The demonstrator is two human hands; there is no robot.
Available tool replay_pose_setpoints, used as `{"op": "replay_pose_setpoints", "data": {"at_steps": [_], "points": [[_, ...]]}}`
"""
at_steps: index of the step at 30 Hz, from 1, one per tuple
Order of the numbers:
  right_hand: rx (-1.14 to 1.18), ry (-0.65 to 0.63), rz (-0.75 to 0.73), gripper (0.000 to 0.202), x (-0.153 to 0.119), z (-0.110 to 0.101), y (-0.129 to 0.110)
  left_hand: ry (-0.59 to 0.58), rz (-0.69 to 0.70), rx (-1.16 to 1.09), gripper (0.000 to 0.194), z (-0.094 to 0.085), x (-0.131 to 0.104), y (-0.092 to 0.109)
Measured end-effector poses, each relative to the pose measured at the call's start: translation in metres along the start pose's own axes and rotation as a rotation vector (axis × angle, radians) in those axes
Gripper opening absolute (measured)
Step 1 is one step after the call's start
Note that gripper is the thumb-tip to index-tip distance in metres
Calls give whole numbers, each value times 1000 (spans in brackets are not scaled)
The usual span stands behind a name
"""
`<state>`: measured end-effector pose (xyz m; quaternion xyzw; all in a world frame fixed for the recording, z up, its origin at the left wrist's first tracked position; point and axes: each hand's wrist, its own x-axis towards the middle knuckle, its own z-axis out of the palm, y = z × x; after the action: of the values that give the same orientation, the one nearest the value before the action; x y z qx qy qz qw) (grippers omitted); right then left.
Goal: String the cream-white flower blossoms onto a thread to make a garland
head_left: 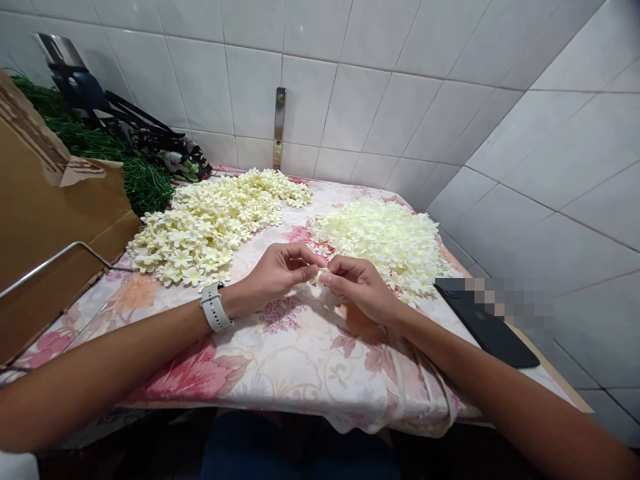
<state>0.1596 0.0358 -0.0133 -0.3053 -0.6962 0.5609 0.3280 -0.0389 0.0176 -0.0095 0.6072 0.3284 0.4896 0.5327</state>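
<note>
My left hand, with a pale watch strap on its wrist, and my right hand meet above the middle of the table. Between their pinched fingertips is a small pale flower, mostly covered by the fingers. Both hands are closed on it. Beyond my left hand spreads a heap of creamy yellow-white flowers. A second heap of whiter flowers lies just behind my right hand. Whether the flowers are real or artificial I cannot tell.
A floral cloth covers the table. At the left stand a cardboard box, green grass-like strands and a dark flask. A black phone-like slab lies at the right edge. Tiled walls close off the back and right.
</note>
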Motion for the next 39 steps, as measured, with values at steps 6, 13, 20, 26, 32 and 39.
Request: {"op": "replay_pose_setpoints", "data": {"at_steps": [6,13,20,26,32,39], "points": [[-109,-151,18,33,-4,-6,-12,-96,0,-40,26,0,-1,7],[-755,-102,-371,30,-8,0,-14,65,43,185,13,6,-2,-2],[-31,-305,2,44,-5,-7,-4,-89,64,58,15,11,-6,5],[207,-205,120,47,0,-6,4,3,72,56,20,8,-5,3],[-331,143,-222,37,1,0,1,75,-229,-2,39,4,-2,0],[-620,16,-328,27,-2,-5,-4,20,-146,248,25,4,-3,6]]}}
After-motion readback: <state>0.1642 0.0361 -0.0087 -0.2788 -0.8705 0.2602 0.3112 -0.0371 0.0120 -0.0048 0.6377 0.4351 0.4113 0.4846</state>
